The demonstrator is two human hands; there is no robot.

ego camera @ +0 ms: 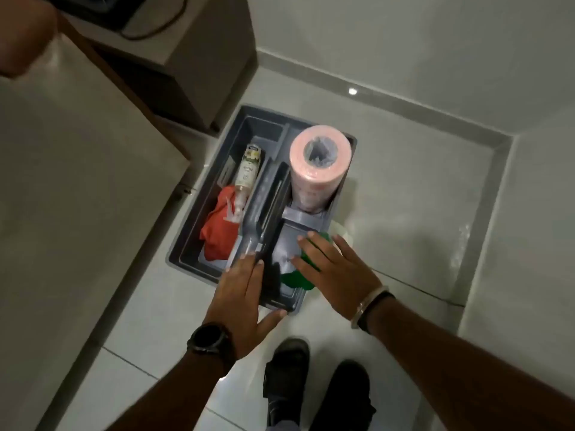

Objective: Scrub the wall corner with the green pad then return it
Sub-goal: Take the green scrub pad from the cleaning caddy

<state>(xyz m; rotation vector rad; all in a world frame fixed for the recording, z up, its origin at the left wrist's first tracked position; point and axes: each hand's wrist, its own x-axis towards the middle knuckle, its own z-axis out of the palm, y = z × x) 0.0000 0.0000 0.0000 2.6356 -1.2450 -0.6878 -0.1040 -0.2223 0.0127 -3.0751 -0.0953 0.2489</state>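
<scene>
Green pad [297, 279] | under right hand [334, 269] fingers [306, 262] | over caddy [186, 244]

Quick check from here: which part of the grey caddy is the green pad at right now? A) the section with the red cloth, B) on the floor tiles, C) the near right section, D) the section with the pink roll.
C: the green scrubbing pad lies under the right hand in the near right section of the grey plastic caddy.
</scene>
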